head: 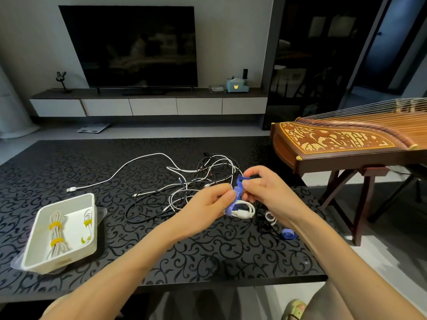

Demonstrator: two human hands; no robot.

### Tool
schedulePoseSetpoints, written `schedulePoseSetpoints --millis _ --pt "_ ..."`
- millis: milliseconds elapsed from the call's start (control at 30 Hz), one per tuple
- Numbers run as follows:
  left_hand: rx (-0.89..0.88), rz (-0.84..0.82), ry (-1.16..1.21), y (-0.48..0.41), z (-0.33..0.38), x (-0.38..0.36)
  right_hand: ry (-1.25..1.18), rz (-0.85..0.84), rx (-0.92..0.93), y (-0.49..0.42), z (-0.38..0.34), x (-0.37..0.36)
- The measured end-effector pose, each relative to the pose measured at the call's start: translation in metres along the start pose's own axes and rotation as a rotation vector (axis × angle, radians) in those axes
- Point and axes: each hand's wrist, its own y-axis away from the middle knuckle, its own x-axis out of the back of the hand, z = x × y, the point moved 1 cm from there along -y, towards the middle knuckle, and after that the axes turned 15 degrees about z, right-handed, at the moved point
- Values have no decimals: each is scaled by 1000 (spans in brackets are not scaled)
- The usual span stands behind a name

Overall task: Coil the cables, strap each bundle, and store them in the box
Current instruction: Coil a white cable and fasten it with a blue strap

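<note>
My left hand [209, 205] grips a small coiled white cable [245, 210] above the table. A blue strap [238, 189] wraps around that coil, and my right hand [263, 185] pinches the strap's upper end. A tangle of black and white cables [184, 181] lies on the table just behind my hands, with one long white cable [111, 176] trailing left. The white box [41, 257] stands at the front left and holds two white bundles bound with yellow straps [55, 234].
A rolled blue strap [288, 234] and a white strap [270, 217] lie on the dark patterned table [138, 250] under my right wrist. A wooden zither [346, 142] on a stand is close on the right. A TV cabinet is behind.
</note>
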Motion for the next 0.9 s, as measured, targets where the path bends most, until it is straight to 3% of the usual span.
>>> schedulePoseSetpoints --millis 133,500,800,900 --pt "-67 -8 -70 2 -2 -1 37 46 45 3 -6 4" --pt "-35 -3 -125 3 -6 -3 -15 111 -35 11 -5 7" --pt "5 5 -43 2 -6 -3 17 98 101 19 -8 6" --pt "28 2 -46 1 -6 -5 -113 75 -57 16 -6 4"
